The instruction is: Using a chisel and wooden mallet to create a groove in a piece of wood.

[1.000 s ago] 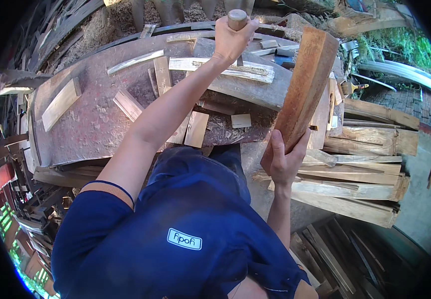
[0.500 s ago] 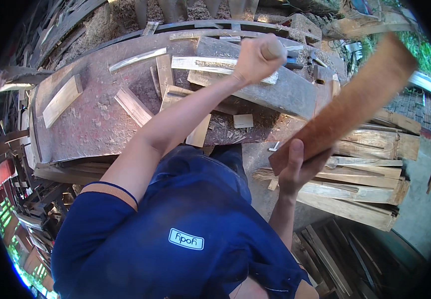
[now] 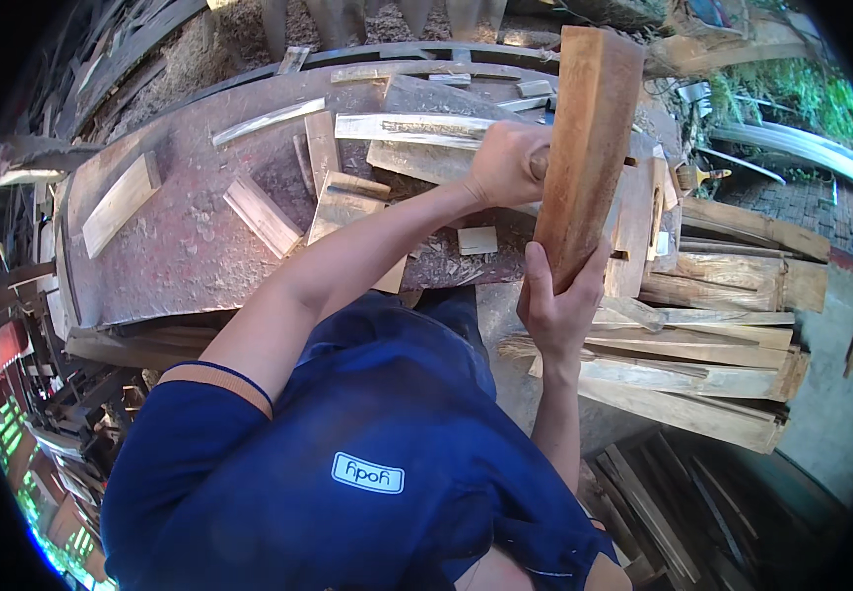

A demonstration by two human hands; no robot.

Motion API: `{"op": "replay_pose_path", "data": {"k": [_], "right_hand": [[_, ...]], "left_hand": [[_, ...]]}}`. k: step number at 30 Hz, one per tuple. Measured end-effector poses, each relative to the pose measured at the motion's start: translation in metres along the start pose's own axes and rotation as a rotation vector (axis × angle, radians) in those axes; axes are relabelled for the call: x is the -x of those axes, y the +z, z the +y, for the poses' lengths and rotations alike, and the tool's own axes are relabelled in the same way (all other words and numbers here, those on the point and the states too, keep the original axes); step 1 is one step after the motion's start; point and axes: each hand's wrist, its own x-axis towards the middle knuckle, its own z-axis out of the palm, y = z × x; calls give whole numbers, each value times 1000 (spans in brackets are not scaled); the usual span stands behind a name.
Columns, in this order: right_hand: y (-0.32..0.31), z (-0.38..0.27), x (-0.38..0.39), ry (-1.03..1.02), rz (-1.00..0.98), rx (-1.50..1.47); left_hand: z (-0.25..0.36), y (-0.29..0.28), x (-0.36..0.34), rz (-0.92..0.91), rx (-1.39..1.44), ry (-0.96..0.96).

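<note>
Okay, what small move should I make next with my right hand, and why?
Probably ease the brown wooden block in your right hand a little rightward: in this view it overlaps the end of the round handle your left hand grips, so whether they touch is unclear.

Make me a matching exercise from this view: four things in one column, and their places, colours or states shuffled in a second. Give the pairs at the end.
Things
1. Left hand
2. Right hand
3. Small pale wood piece
4. Shirt

Places, colours, states
A. Dark blue
B. Gripping the lower part of the brown wooden block
C. On the workbench, near wood chips
D. Closed around a round handle

Right pairs: 1-D, 2-B, 3-C, 4-A
</note>
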Motion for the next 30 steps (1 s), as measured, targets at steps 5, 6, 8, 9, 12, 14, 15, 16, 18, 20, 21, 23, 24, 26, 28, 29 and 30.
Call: {"op": "replay_pose_path", "data": {"k": [5, 6, 8, 9, 12, 14, 15, 16, 18, 20, 21, 23, 24, 26, 28, 29, 30], "right_hand": [[-5, 6, 10, 41, 72, -133], [-6, 6, 10, 59, 78, -131], [-6, 10, 12, 55, 69, -139], [-7, 11, 12, 54, 60, -144], [-6, 10, 15, 76, 86, -194], [-6, 9, 15, 82, 77, -190], [-6, 10, 14, 84, 66, -185], [-6, 10, 14, 85, 65, -185], [-5, 12, 12, 49, 76, -131], [-6, 12, 11, 65, 56, -153], [-7, 11, 10, 80, 37, -175], [-9, -1, 5, 68, 65, -240], [-12, -10, 3, 57, 93, -300], [-16, -23, 1, -2, 157, -376], [-15, -32, -3, -137, 284, -466], [-12, -32, -3, -138, 285, -465], [-7, -29, -1, -87, 266, -468]], "left_hand": [[-11, -21, -42, 111, 161, -357], [-19, -27, -52, 206, 275, -419], [-32, -44, -62, 257, 365, -458], [-36, -49, -63, 307, 459, -500], [-35, -50, -63, 260, 417, -437], [-34, -47, -60, 248, 384, -435], [-34, -46, -59, 239, 352, -430], [-34, -46, -58, 239, 351, -431], [-33, -45, -57, 212, 285, -471], [-29, -41, -54, 200, 246, -471], [-26, -38, -54, 188, 207, -469], [-20, -32, -51, 178, 151, -453], [-15, -28, -50, 162, 108, -411], [-6, -20, -47, 135, 34, -321], [-3, -14, -39, 98, 17, -279], [-2, -11, -36, 52, 6, -233], [0, -8, -32, 30, -17, -220]]}}
